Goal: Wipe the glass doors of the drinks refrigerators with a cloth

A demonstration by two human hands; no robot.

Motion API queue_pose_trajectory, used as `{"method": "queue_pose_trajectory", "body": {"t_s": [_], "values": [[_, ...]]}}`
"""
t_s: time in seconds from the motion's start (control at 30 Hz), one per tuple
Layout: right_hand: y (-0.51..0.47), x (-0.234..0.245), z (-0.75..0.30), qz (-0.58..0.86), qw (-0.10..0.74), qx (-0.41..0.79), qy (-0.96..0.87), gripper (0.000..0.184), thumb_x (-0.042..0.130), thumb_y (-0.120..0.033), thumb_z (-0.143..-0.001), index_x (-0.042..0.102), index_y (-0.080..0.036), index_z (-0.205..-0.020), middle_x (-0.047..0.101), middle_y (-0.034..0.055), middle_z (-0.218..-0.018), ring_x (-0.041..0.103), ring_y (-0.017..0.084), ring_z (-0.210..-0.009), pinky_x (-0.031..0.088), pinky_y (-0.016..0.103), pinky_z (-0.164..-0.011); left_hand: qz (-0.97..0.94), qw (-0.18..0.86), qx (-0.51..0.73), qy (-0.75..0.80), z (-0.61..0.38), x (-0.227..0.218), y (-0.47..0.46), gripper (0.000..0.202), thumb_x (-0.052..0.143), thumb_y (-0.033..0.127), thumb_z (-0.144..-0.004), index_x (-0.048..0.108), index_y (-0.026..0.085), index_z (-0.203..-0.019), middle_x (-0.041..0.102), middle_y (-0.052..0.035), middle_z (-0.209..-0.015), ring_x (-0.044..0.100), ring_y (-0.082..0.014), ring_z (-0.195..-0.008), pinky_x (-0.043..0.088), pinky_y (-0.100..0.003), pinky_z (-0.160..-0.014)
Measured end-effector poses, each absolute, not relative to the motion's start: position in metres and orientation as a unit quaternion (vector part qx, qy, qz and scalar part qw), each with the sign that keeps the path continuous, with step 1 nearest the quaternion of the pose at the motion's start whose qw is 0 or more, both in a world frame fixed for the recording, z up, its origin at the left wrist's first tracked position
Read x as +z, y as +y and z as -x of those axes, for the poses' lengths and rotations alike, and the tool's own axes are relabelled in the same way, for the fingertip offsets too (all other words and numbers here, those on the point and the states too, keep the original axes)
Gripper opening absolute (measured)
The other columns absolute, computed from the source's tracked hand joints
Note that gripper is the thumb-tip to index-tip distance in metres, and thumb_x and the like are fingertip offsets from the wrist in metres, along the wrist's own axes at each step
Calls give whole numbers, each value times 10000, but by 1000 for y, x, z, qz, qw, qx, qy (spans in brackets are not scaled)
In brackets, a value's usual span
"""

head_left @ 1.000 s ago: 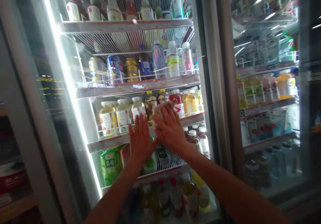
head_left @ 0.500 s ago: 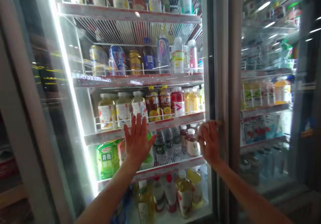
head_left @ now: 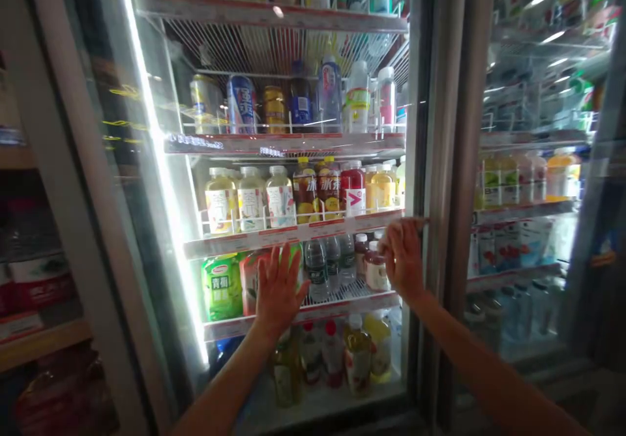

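My left hand (head_left: 278,292) is raised with its fingers spread, palm toward the glass front of a lit drinks fridge. Whether the palm touches the glass I cannot tell. Behind its fingers are a green pouch (head_left: 222,287), a red pouch (head_left: 248,279) and clear water bottles (head_left: 317,270). My right hand (head_left: 405,260) is at the fridge's right side, beside the metal door frame (head_left: 447,227). Its fingers are curled in, and a pale, blurred patch shows at the fingertips. Bottles with dark contents and white caps (head_left: 375,268) stand just left of it.
Shelves above hold tea bottles (head_left: 252,198), a red drink bottle (head_left: 353,188) and cans (head_left: 241,105). More bottles (head_left: 357,358) stand at the bottom. A second glass-fronted fridge section (head_left: 525,214) is on the right. Wooden shelving (head_left: 44,345) with packaged goods is at the left.
The view has shifted, so the upper shelves sit slightly right and higher. My left hand appears lower against the shelves, below the tea bottles' shelf edge. My right hand stays by the frame, fingers still curled.
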State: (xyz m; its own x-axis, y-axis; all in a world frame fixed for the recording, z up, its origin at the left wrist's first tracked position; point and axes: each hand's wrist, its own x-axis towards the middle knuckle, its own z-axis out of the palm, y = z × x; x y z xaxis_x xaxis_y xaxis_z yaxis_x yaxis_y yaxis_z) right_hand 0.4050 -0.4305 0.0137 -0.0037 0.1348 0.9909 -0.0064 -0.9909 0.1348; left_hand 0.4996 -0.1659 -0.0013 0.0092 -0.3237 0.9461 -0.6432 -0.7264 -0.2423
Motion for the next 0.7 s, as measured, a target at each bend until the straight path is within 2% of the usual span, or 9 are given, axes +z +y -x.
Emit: {"method": "queue_pose_trajectory", "body": {"t_s": [0.1, 0.17, 0.3, 0.37, 0.47, 0.53, 0.63, 0.7], "values": [[-417, 45, -416, -668, 34, 742, 43, 608, 411, -149, -857, 213, -277, -1417, 162, 72, -1498, 167, 288, -1365, 298, 566, -1043, -695, 131, 620, -341, -498, -3, -167, 756, 492, 418, -832, 75, 213, -1428, 266, -105, -1454, 120, -220, -1371, 72, -462, -1128], [-401, 29, -418, -697, 45, 711, 83, 622, 423, -148, -847, 208, -258, -1420, 162, 75, -1499, 171, 283, -1365, 314, 551, -1041, -695, 126, 622, -339, -498, -4, -167, 746, 486, 414, -836, 84, 205, -1428, 278, -110, -1449, 118, -220, -1372, 80, -458, -1128], [-373, -3, -417, -764, 94, 619, 156, 567, 416, -157, -848, 293, -269, -1389, 313, 66, -1448, 258, 249, -1341, 347, 509, -1031, -702, 113, 615, -341, -498, -8, -166, 740, 490, 438, -828, 136, 178, -1424, 311, -128, -1433, 118, -231, -1372, 90, -457, -1126], [-365, 15, -420, -760, 73, 635, 116, 551, 402, -180, -862, 285, -277, -1392, 315, 62, -1447, 253, 252, -1343, 314, 522, -1044, -704, 107, 615, -340, -498, -11, -165, 722, 491, 438, -826, 173, 172, -1417, 319, -129, -1430, 113, -228, -1374, 87, -453, -1128], [-356, 45, -427, -717, 23, 694, 59, 563, 388, -205, -875, 236, -285, -1411, 239, 48, -1479, 217, 264, -1354, 274, 535, -1060, -708, 103, 608, -344, -497, -16, -160, 692, 510, 408, -820, 224, 176, -1405, 330, -117, -1428, 122, -225, -1374, 93, -442, -1131], [-350, 39, -429, -714, 28, 695, 78, 585, 396, -187, -868, 218, -291, -1416, 233, 42, -1481, 215, 261, -1355, 283, 526, -1058, -708, 99, 604, -352, -497, -22, -155, 671, 517, 389, -817, 248, 185, -1397, 351, -103, -1419, 141, -215, -1371, 95, -431, -1134], [-344, 12, -426, -758, 86, 626, 161, 590, 417, -148, -851, 259, -299, -1400, 354, 34, -1429, 272, 223, -1337, 305, 477, -1060, -707, 92, 601, -362, -497, -29, -149, 624, 509, 377, -822, 296, 189, -1377, 385, -92, -1401, 155, -207, -1368, 100, -423, -1136], [-344, 11, -425, -769, 99, 607, 173, 568, 423, -152, -851, 293, -284, -1388, 397, 45, -1402, 285, 219, -1332, 294, 472, -1066, -708, 90, 599, -364, -498, -33, -147, 589, 503, 372, -825, 336, 183, -1357, 398, -93, -1394, 144, -209, -1370, 102, -426, -1135]]}}
